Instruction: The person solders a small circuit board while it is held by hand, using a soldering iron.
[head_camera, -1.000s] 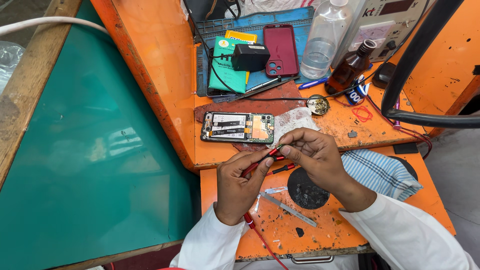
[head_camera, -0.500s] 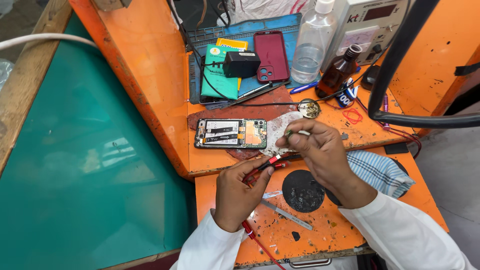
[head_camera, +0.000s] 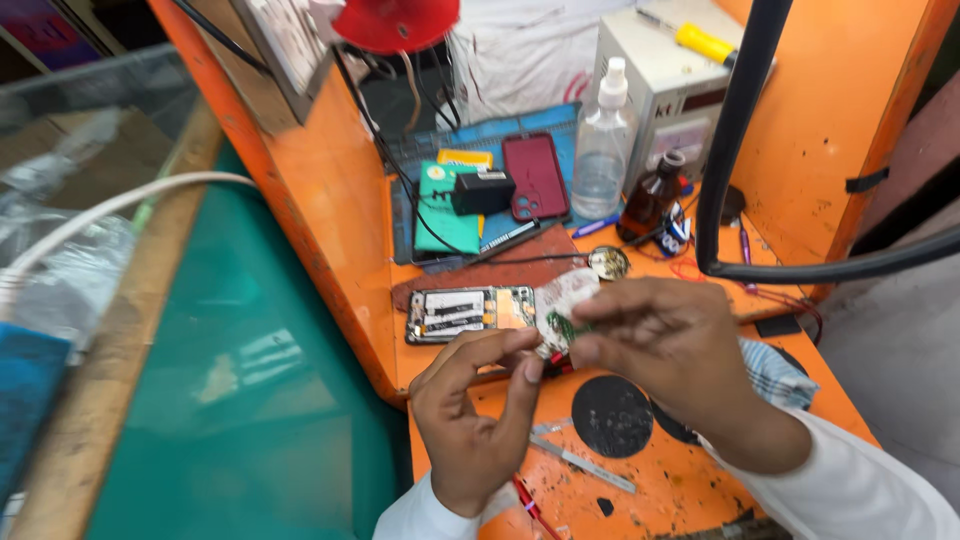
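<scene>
Green and translucent, a small circuit part wrapped in pale film (head_camera: 560, 312) sits pinched between both hands above the orange counter (head_camera: 690, 480), just in front of the opened phone (head_camera: 470, 312) lying with its insides showing. The left hand (head_camera: 480, 410) closes thumb and fingertips on the part's lower edge, a red-handled tool (head_camera: 532, 508) trailing below its wrist; the right hand (head_camera: 670, 345) grips the upper side with narrowed fingers. Held in the air by so little, the part looks liable to slip or bend if either pinch tightens unevenly, and it could drop among the tweezers (head_camera: 585, 465) and the black round pad (head_camera: 612, 415). Behind, a clear spray bottle (head_camera: 603, 150) holds colourless liquid, and a brown glass bottle (head_camera: 650, 195) beside it looks dark inside; I cannot tell its level. A maroon phone case (head_camera: 535, 175) rests on the blue mat (head_camera: 480, 135).
</scene>
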